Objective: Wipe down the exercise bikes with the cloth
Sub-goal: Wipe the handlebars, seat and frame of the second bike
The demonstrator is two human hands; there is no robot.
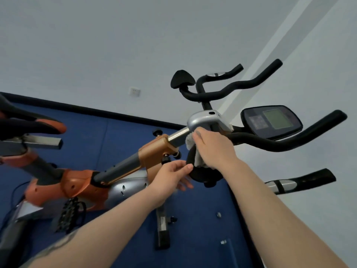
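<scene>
An orange and grey exercise bike [81, 182] fills the view, which is strongly tilted. Its black handlebars [257, 144] and console screen [272, 120] sit at the right. My right hand [214, 147] presses a light grey cloth [190, 141] against the handlebar stem, just below the silver clamp [202, 118]. The cloth is mostly hidden under the hand. My left hand [172, 175] is below it, fingers loosely curved, thumb and fingertips touching the edge of a black round pad [202, 176] on the bars.
The black and orange saddle [31, 122] is at the left edge. A pedal [71, 213] and a base bar [162, 225] stand on the blue floor [202, 229]. White wall with a socket [134, 91] lies behind.
</scene>
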